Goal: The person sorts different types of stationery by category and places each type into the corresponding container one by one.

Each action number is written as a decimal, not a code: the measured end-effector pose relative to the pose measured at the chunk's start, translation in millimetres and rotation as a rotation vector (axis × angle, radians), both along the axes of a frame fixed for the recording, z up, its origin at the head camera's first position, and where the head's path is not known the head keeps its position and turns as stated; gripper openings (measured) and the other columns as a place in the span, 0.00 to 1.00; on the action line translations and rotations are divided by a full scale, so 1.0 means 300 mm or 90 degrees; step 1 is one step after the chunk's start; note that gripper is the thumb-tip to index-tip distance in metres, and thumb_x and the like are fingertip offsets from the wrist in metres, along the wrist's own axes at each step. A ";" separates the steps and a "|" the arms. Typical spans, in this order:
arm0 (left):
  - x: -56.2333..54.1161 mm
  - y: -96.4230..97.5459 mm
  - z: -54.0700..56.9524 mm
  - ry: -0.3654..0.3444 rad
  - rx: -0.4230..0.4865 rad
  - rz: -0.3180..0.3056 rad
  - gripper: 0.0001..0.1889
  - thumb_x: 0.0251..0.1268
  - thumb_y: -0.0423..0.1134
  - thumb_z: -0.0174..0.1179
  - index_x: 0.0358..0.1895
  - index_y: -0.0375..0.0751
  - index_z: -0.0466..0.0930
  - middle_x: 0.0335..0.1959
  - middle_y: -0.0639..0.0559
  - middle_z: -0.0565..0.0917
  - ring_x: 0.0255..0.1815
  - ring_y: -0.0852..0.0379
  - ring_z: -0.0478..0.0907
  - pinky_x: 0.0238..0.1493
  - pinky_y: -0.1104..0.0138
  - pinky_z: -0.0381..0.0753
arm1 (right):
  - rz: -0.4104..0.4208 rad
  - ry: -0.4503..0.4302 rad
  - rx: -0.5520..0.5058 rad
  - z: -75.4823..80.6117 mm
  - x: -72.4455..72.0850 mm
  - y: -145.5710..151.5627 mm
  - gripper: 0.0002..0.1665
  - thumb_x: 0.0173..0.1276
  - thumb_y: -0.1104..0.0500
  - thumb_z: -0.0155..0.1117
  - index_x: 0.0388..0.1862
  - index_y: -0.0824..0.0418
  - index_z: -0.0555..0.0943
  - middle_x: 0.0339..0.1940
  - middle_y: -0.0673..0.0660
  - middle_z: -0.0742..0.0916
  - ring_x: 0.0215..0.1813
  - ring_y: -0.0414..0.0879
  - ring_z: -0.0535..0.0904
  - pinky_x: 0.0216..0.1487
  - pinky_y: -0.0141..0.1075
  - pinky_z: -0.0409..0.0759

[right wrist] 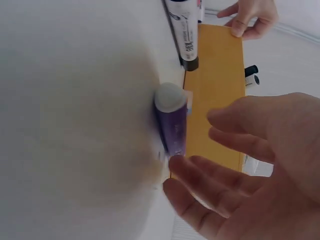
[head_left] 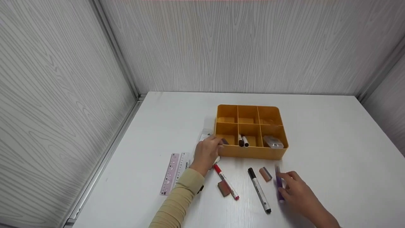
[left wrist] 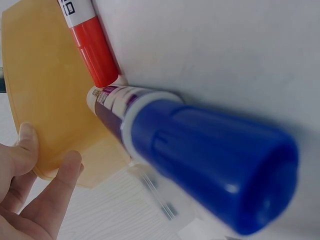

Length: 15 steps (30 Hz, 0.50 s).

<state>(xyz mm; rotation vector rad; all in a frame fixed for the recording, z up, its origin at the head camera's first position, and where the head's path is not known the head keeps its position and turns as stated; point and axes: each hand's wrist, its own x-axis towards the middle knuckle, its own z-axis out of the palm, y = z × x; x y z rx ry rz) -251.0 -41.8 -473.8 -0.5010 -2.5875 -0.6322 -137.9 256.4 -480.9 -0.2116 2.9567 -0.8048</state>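
Observation:
My left hand [head_left: 206, 152] grips the front left corner of a yellow divided box [head_left: 250, 152], with thumb and fingers spread over the rim and outer side. A dark eraser [head_left: 224, 141] shows in the compartment beside its fingertips. Below the left wrist lies a blue-capped tube [left wrist: 210, 155], whose far end meets the red cap of a marker [left wrist: 95, 52]. My right hand [head_left: 295, 191] is beside a purple tube [head_left: 279, 183] with a pale end, fingers apart. In the right wrist view its fingertips are right at the purple tube [right wrist: 172, 125].
A black-capped marker [head_left: 260, 191] and a brown eraser [head_left: 265, 174] lie between the hands. Another eraser [head_left: 223, 188] sits by the red marker. Two rulers, one pink [head_left: 170, 174], one clear [head_left: 181, 167], lie left. The box holds markers [head_left: 243, 141] and a clear case [head_left: 274, 142].

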 end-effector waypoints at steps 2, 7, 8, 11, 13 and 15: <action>-0.001 0.000 0.000 0.003 0.000 0.000 0.06 0.63 0.41 0.65 0.35 0.44 0.86 0.35 0.54 0.85 0.35 0.59 0.85 0.39 0.70 0.84 | 0.002 -0.015 0.020 -0.009 0.006 -0.002 0.24 0.63 0.64 0.67 0.59 0.60 0.77 0.50 0.58 0.77 0.39 0.42 0.74 0.34 0.34 0.77; -0.001 0.002 0.002 0.000 -0.003 0.003 0.05 0.63 0.41 0.66 0.34 0.44 0.86 0.34 0.55 0.84 0.34 0.59 0.85 0.39 0.70 0.84 | -0.004 -0.028 0.048 -0.019 0.015 -0.012 0.26 0.58 0.62 0.72 0.57 0.60 0.78 0.47 0.58 0.78 0.40 0.44 0.75 0.42 0.42 0.82; 0.000 0.003 0.003 -0.003 -0.002 0.004 0.05 0.63 0.41 0.66 0.35 0.44 0.86 0.35 0.55 0.84 0.34 0.59 0.85 0.39 0.70 0.84 | -0.010 -0.036 0.054 -0.020 0.015 -0.014 0.26 0.58 0.62 0.72 0.57 0.60 0.78 0.47 0.59 0.78 0.41 0.45 0.75 0.45 0.44 0.83; 0.002 0.004 0.005 -0.009 0.000 0.005 0.05 0.63 0.40 0.66 0.35 0.44 0.87 0.35 0.55 0.85 0.34 0.59 0.85 0.40 0.70 0.84 | -0.024 -0.062 0.062 -0.021 0.012 -0.020 0.27 0.58 0.62 0.72 0.57 0.62 0.79 0.48 0.60 0.79 0.43 0.47 0.77 0.49 0.49 0.83; 0.003 0.004 0.005 -0.013 0.001 0.007 0.05 0.63 0.40 0.65 0.36 0.44 0.87 0.35 0.55 0.85 0.34 0.59 0.85 0.41 0.71 0.85 | -0.035 -0.074 0.064 -0.022 0.012 -0.022 0.26 0.59 0.63 0.71 0.58 0.63 0.78 0.48 0.61 0.79 0.44 0.47 0.78 0.50 0.50 0.83; 0.004 0.004 0.005 -0.015 0.001 0.008 0.05 0.63 0.41 0.65 0.36 0.44 0.87 0.35 0.55 0.85 0.34 0.59 0.85 0.41 0.71 0.85 | -0.045 -0.080 0.063 -0.023 0.015 -0.022 0.26 0.59 0.64 0.69 0.58 0.64 0.78 0.49 0.62 0.78 0.44 0.48 0.78 0.50 0.50 0.84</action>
